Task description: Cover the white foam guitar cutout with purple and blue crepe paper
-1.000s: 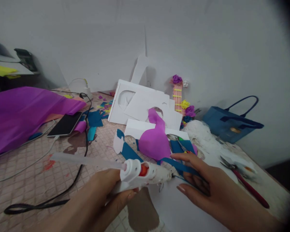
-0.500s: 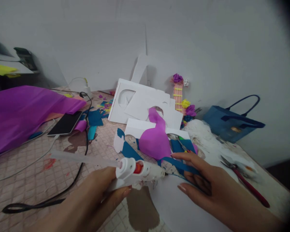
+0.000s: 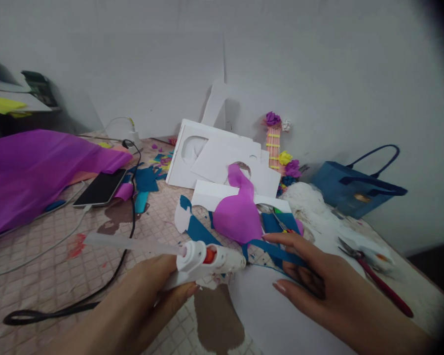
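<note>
My left hand (image 3: 159, 286) is wrapped round a white glue gun (image 3: 214, 261), its nozzle pointing right. A long translucent glue stick (image 3: 133, 243) sticks out of the gun's back end. With thumb and fingers my right hand (image 3: 314, 271) grips a blue paper strip (image 3: 274, 250) along the edge of a white sheet (image 3: 270, 305). The nozzle tip is close to that edge, near the strip's left end; whether it touches I cannot tell. Just beyond lies a purple paper cutout (image 3: 240, 217).
White cut boards (image 3: 225, 153) lean at the back. Purple paper (image 3: 40, 172), a phone (image 3: 100, 188) and a black cord (image 3: 133, 222) lie on the left. Red-handled pliers (image 3: 377, 278), white yarn (image 3: 307, 197) and a blue bag (image 3: 348, 187) are on the right.
The glue gun has drawn back slightly to the left, away from the right hand. My right hand keeps its hold on the strip and sheet, almost unmoved.
</note>
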Demonstrator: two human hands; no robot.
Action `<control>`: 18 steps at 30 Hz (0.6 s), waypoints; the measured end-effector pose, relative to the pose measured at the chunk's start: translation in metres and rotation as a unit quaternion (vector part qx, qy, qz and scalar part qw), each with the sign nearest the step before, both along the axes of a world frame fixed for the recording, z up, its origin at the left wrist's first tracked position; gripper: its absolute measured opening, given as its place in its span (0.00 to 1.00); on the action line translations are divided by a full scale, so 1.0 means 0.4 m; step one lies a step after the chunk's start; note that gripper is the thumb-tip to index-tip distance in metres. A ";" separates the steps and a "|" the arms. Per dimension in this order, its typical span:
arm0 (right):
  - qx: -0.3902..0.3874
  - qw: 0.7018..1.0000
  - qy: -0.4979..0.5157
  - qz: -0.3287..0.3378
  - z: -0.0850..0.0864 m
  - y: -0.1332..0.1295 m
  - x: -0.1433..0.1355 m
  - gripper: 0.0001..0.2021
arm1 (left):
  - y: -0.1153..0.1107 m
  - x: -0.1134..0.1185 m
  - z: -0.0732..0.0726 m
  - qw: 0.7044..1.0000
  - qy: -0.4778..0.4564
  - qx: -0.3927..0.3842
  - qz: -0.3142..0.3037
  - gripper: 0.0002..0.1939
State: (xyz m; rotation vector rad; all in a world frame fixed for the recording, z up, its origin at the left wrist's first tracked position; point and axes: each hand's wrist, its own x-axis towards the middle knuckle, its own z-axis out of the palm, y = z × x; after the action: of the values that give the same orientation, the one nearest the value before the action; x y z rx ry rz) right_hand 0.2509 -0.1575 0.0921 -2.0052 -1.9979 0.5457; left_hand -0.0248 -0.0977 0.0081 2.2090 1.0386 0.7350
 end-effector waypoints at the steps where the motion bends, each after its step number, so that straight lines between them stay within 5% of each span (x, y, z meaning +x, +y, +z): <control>1: 0.001 1.000 0.001 0.000 0.001 0.001 -0.001 0.22 | -0.001 0.000 -0.002 1.000 0.002 -0.001 0.004 0.09; 11: 0.019 1.000 -0.010 -0.004 0.000 -0.002 -0.004 0.22 | -0.015 -0.013 -0.045 0.996 0.022 0.074 0.050 0.09; 18: 0.003 1.000 0.002 -0.011 -0.003 0.000 0.000 0.22 | -0.023 0.016 0.012 0.996 -0.019 0.075 0.037 0.11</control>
State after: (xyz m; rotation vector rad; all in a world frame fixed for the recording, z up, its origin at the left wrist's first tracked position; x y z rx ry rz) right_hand 0.2508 -0.1577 0.0907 -2.0192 -1.9701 0.5363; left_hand -0.0186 -0.1071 0.0129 2.2828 1.0826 0.9128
